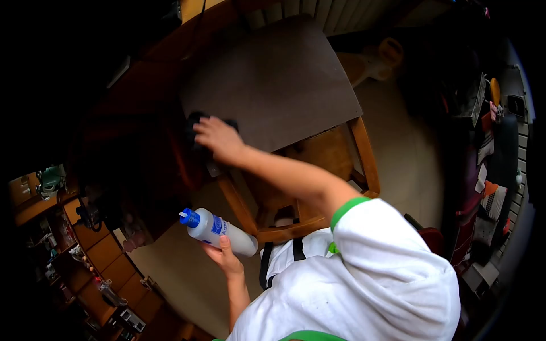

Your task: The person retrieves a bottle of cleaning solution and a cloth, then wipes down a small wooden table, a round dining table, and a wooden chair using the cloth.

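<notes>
Bottle (240, 241), white with a blue cap (193, 218), sits in my left grip (226, 257), and my fingers are wrapped round its middle. It is long and thin, and it leans so the cap points out to my left and a bit away from me, with the fat bottom end near my lap. My right arm reaches over to a dark, soft-looking thing (196, 129) by the near left corner of the brown tabletop (273, 79). That hand (219, 138) is on it (it's too blurry to tell if I'm squeezing). So the dark thing is farther out than the bottle, and the cap points past its left side, not straight at it.
</notes>
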The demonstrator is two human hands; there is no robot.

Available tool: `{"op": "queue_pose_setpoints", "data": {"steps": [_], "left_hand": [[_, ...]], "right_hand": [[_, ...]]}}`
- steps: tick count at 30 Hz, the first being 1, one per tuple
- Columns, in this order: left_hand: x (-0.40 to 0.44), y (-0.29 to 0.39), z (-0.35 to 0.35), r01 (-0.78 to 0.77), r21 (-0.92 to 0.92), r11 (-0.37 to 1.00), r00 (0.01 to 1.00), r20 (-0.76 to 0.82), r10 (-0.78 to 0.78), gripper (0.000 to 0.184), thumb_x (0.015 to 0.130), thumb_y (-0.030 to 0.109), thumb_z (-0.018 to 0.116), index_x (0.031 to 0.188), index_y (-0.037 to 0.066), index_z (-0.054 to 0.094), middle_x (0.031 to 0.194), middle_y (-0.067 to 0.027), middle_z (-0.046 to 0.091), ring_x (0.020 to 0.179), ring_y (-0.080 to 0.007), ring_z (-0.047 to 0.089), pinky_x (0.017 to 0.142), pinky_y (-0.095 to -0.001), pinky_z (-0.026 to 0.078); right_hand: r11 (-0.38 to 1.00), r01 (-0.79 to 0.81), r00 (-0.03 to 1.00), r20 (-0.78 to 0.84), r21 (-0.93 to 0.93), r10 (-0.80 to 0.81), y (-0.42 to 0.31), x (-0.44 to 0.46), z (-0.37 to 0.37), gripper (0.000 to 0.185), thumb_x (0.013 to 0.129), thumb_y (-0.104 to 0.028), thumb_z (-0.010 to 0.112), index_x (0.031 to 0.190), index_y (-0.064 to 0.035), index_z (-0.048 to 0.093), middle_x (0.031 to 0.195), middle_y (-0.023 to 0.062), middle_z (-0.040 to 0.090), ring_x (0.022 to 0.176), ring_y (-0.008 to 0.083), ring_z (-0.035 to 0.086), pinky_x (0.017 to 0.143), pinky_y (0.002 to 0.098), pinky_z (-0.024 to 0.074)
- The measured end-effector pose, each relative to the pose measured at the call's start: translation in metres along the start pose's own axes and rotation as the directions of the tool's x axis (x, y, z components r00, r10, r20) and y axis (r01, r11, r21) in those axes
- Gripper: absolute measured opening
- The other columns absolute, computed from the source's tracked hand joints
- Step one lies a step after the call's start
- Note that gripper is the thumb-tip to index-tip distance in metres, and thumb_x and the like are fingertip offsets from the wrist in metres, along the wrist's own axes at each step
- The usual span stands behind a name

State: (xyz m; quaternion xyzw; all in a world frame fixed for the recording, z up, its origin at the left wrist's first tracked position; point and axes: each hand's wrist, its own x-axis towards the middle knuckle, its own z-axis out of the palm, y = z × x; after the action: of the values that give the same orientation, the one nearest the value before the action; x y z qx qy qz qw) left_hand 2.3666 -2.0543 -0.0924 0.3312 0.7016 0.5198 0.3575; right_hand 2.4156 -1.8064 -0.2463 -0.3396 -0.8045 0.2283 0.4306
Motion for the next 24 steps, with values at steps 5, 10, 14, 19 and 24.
{"op": "queue_pose_setpoints", "data": {"steps": [5, 10, 14, 19, 24], "left_hand": [[0.006, -0.001, 0.010, 0.012, -0.010, 1.000, 0.997, 0.071, -0.012, 0.067, 0.090, 0.035, 0.062, 0.138, 0.001, 0.031, 0.125, -0.0165, 0.052, 0.107, -0.0273, 0.056, 0.097, -0.0409, 0.044], [0.008, -0.012, 0.015, 0.003, -0.038, 0.999, 0.996, 0.092, 0.001, 0.066, 0.090, 0.035, 0.063, 0.139, 0.003, 0.032, 0.124, -0.0153, 0.052, 0.107, -0.0260, 0.056, 0.096, -0.0405, 0.044], [0.009, -0.018, 0.013, 0.034, -0.050, 0.998, 0.994, 0.102, -0.029, 0.067, 0.090, 0.035, 0.064, 0.139, 0.003, 0.030, 0.124, -0.0152, 0.052, 0.107, -0.0259, 0.055, 0.097, -0.0400, 0.043], [0.000, -0.030, 0.002, 0.149, -0.073, 0.986, 0.986, 0.081, -0.143, 0.077, 0.084, 0.036, 0.071, 0.140, 0.002, 0.030, 0.130, -0.0115, 0.044, 0.115, -0.0225, 0.047, 0.101, -0.0378, 0.037], [-0.009, -0.021, 0.004, 0.138, -0.069, 0.988, 0.990, 0.005, -0.138, 0.078, 0.082, 0.038, 0.073, 0.137, 0.002, 0.032, 0.126, -0.0110, 0.045, 0.113, -0.0220, 0.047, 0.099, -0.0378, 0.038]], "right_hand": [[0.871, -0.378, 0.874, -0.430, -0.315, 0.224, 0.119, 0.018, -0.129, 0.036, 0.067, 0.001, 0.056, 0.101, -0.0080, 0.066, 0.121, 0.0156, 0.058, 0.115, 0.0367, 0.051, 0.101, 0.0439, 0.0401], [0.567, -0.661, 0.740, -0.552, -0.492, 0.384, 0.088, -0.066, -0.221, 0.051, 0.070, 0.002, 0.060, 0.120, -0.0045, 0.056, 0.134, 0.0166, 0.050, 0.127, 0.0391, 0.042, 0.108, 0.0470, 0.0324], [0.501, -0.714, 0.699, -0.547, -0.490, 0.461, 0.035, -0.128, -0.209, 0.054, 0.073, 0.002, 0.062, 0.125, -0.0055, 0.052, 0.140, 0.0162, 0.044, 0.133, 0.0387, 0.036, 0.111, 0.0492, 0.0284], [0.581, -0.582, 0.811, -0.460, -0.569, 0.362, 0.114, -0.084, -0.216, 0.049, 0.080, -0.010, 0.066, 0.126, -0.0049, 0.053, 0.139, 0.0179, 0.046, 0.129, 0.0424, 0.039, 0.108, 0.0495, 0.0297], [0.625, -0.473, 0.871, -0.436, -0.621, 0.226, 0.198, 0.042, -0.158, 0.049, 0.074, -0.010, 0.058, 0.123, -0.0061, 0.057, 0.133, 0.0184, 0.051, 0.126, 0.0390, 0.042, 0.106, 0.0484, 0.0316]]}}
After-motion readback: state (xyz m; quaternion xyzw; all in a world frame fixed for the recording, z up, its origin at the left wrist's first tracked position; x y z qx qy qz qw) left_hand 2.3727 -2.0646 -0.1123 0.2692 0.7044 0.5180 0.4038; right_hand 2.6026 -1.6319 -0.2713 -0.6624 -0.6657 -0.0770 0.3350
